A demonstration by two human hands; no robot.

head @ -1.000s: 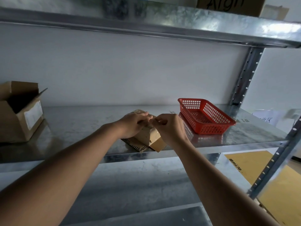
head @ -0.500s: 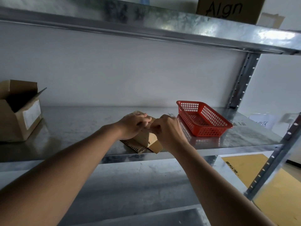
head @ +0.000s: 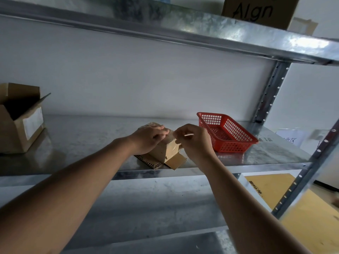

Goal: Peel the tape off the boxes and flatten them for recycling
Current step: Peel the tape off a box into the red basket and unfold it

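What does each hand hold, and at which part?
The right hand pinches a tape strip at its lifted end. The left hand presses the small box top.

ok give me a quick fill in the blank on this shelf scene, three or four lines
1. The basket to the right of the hands is coloured ____.
2. The left hand rests on top of the small ____ box.
3. The right hand pinches a strip of ____ at the small box's top edge.
4. The larger box at the shelf's left end has its flaps ____.

Missing words: red; cardboard; tape; open
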